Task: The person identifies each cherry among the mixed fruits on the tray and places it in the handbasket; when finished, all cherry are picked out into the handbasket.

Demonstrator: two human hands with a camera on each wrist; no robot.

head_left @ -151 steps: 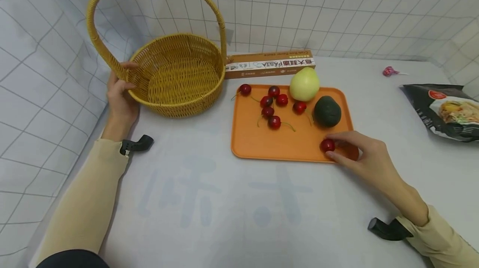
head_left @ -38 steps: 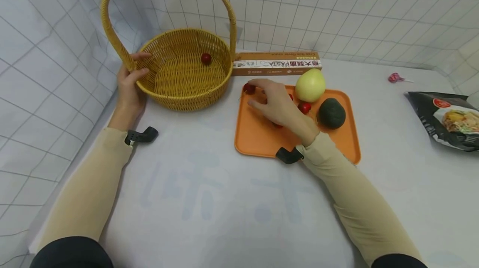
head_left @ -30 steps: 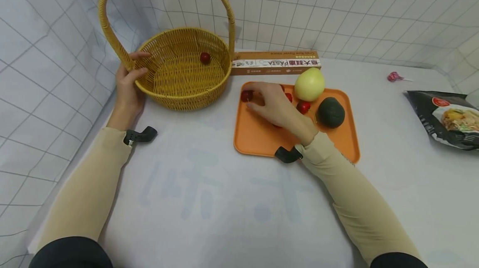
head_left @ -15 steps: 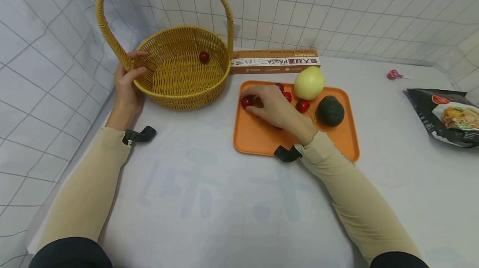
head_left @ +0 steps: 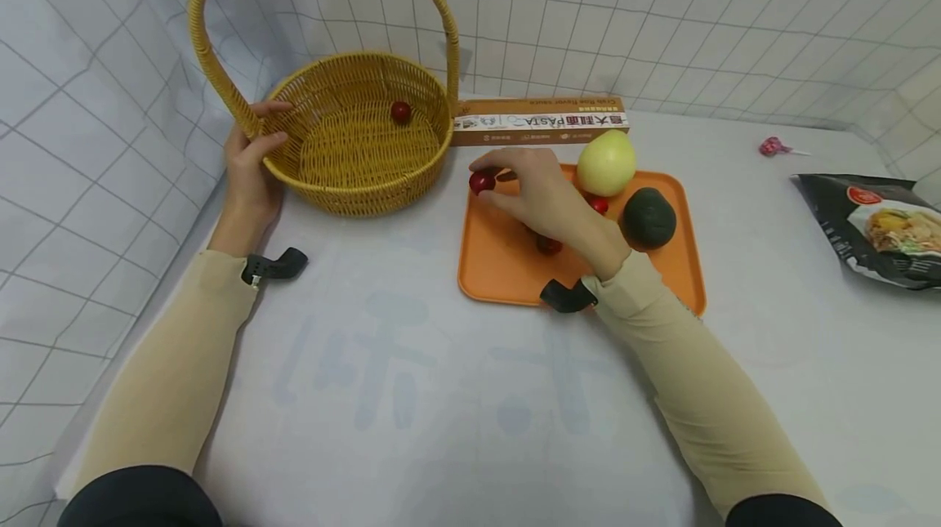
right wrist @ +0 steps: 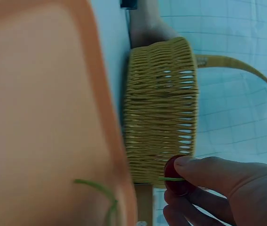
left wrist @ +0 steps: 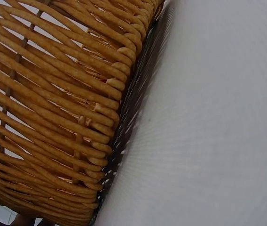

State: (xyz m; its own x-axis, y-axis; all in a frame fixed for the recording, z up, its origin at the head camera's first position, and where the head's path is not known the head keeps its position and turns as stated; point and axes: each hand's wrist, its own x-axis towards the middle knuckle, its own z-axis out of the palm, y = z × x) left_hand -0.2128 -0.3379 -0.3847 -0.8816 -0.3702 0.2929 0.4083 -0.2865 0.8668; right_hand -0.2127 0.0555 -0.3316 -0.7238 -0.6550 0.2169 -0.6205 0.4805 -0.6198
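My left hand (head_left: 248, 171) holds the left rim of the yellow wicker basket (head_left: 367, 194), thumb inside, beside the handle. One red cherry (head_left: 400, 112) lies in the basket. Over the back-left corner of the orange tray (head_left: 500, 282), my right hand (head_left: 547, 196) pinches another cherry (head_left: 481, 181) between thumb and fingers; in the right wrist view this cherry (right wrist: 172, 175) has a green stem and appears raised off the tray. More cherries are on the tray, among them one dark red cherry (head_left: 548, 244); my right hand hides others. The left wrist view shows the basket's woven side (left wrist: 53, 103).
A pale green round fruit (head_left: 607, 163) and a dark green avocado-like fruit (head_left: 649, 219) sit at the tray's right. Behind stands a long pasta box (head_left: 540, 120), touching or near the basket. A lollipop (head_left: 773, 146) and a black food packet (head_left: 875, 225) lie far right.
A cherry now lies in the basket, where none was 5 seconds ago. My right hand went from the tray's right to its back-left, took another cherry and just lifted it. The left hand keeps its hold.
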